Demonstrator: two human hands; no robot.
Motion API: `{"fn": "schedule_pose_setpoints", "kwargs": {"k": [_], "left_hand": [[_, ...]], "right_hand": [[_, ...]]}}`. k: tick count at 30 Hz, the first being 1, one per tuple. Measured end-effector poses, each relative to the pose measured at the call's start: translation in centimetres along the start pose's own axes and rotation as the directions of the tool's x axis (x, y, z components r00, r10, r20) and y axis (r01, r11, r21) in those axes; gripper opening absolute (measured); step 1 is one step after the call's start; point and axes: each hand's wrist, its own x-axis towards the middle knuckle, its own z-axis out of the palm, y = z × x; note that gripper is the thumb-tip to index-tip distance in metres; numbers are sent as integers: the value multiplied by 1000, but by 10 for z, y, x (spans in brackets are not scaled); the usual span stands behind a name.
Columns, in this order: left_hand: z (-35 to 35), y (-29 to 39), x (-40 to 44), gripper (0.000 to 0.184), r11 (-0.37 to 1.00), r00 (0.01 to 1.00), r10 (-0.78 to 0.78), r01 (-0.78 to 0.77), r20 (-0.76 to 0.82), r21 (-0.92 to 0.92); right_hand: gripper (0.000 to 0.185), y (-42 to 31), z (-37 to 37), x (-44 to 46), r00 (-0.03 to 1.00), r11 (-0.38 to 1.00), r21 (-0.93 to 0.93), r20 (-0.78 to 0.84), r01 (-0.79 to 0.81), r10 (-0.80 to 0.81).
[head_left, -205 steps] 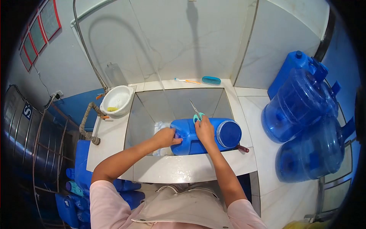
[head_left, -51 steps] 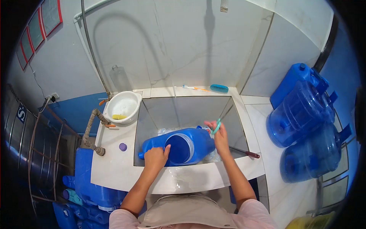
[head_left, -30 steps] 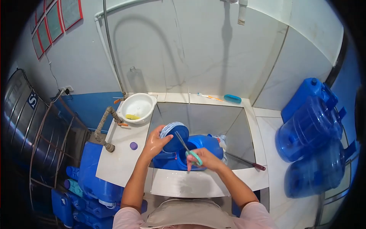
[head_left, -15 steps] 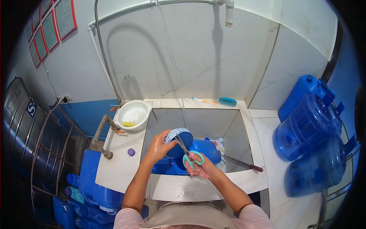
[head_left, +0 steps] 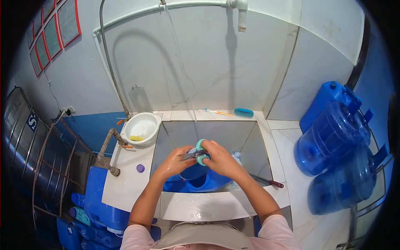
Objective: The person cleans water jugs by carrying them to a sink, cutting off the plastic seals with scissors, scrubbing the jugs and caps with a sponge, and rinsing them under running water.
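Both of my hands are above the sink basin. My left hand is closed on a round blue cap, whose white-banded rim is mostly covered by fingers. My right hand grips scissors with teal handles. The blades point left across the cap's rim, against my left fingers; whether they are spread or together I cannot tell. Below lies a blue jug in the basin, with its round mouth facing up. A thin stream of water falls from the pipe behind the hands.
On the left ledge are a white bowl holding a yellow sponge, a purple cap and a tap. A toothbrush and teal brush lie behind. A dark-handled rod crosses the right edge; large blue bottles stand beyond.
My right hand has turned over and risen, swinging the scissors from pointing up-left to nearly level, pointing left. The cap sits lower and is more covered by the hands. The view has shifted slightly.
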Motion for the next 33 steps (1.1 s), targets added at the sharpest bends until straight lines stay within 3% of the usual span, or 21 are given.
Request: {"fn": "schedule_pose_setpoints", "kwargs": {"k": [2, 6, 7, 9, 10, 11, 12, 14, 15, 16, 18, 19, 21, 25, 27, 28, 30, 31, 33], "left_hand": [[-4, 3, 4, 29, 1000, 999, 4, -4, 48, -1], [-5, -2, 16, 31, 997, 985, 66, -70, 158, 21], [-5, 3, 15, 31, 997, 985, 67, -71, 160, 21], [-6, 14, 13, 32, 994, 972, -57, 76, 229, -74], [-3, 14, 12, 32, 995, 970, -56, 74, 235, -71], [1, 12, 9, 32, 969, 967, -56, 113, 249, -219], [4, 10, 6, 32, 921, 964, -55, 150, 261, -359], [4, 5, 10, 30, 945, 979, -123, 165, 162, -282], [5, 2, 13, 29, 953, 978, -197, 206, 65, -220], [4, 0, 16, 29, 953, 978, -198, 207, 63, -221], [2, -2, 23, 29, 947, 967, -219, 242, 129, -210], [3, -3, 25, 29, 946, 965, -225, 249, 134, -209], [3, -3, 29, 31, 967, 972, -178, 202, 154, -153], [-2, 7, 30, 32, 979, 972, -111, 143, 210, -145], [-1, 21, 25, 36, 980, 979, -197, 196, 56, 27], [-1, 16, 26, 36, 980, 978, -199, 198, 58, 27], [-3, 5, 27, 41, 947, 955, -198, 245, 222, -209], [-2, 6, 27, 41, 947, 955, -198, 244, 223, -207], [-2, 16, 24, 39, 986, 982, -167, 165, 83, 31]], "right_hand": [[24, -2, -6, 7, 974, 995, -87, 213, -54, 71], [22, 8, -6, 8, 975, 990, -118, 215, 77, -50], [22, 13, -5, 9, 988, 985, -141, 137, 97, -78], [21, 30, -8, 17, 993, 980, -164, 54, 111, -104], [21, 47, -18, 28, 986, 980, -122, -69, -160, 153], [22, 64, -26, 30, 899, 908, -49, -175, -415, 401], [22, 84, -29, 23, 898, 908, -48, -180, -416, 401], [21, 114, -32, 18, 918, 867, 350, -42, -355, 394], [22, 90, -32, 14, 945, 862, 401, 29, -310, 326], [22, 64, -32, 13, 945, 862, 401, 32, -310, 325], [23, 27, -28, 12, 979, 975, 189, 190, -112, 76], [23, 24, -24, 13, 978, 974, 193, 190, -119, 82], [24, 21, -21, 20, 966, 998, -8, 251, -59, 59], [23, 27, -16, 21, 962, 998, -68, 274, 1, 17], [22, 27, -13, 21, 976, 998, -57, 216, -26, 38], [22, 28, -8, 21, 976, 998, -56, 216, -29, 40], [22, 27, -2, 22, 1000, 991, -134, 12, 6, -5], [22, 24, -6, 23, 1000, 991, -134, 10, 6, -5], [22, 16, -18, 26, 960, 990, -16, 242, -141, 140]]}}
